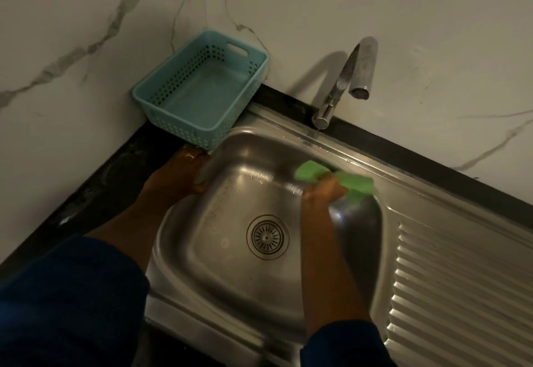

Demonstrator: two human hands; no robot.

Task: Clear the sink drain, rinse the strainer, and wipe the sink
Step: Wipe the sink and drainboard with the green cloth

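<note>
A stainless steel sink (219,254) fills the middle of the view. Its round metal strainer (268,237) sits in the drain at the basin's bottom. My right hand (321,190) grips a green cloth (340,180) and presses it against the basin's far right wall, near the rim. My left hand (180,174) rests on the sink's left rim, fingers curled over the edge, holding nothing else. Both arms wear dark blue sleeves.
A light blue perforated plastic basket (202,89) stands on the dark counter at the back left corner, touching the sink edge. A chrome faucet (346,78) rises behind the basin, with no water running. A ribbed draining board (461,280) extends to the right. Marble wall behind.
</note>
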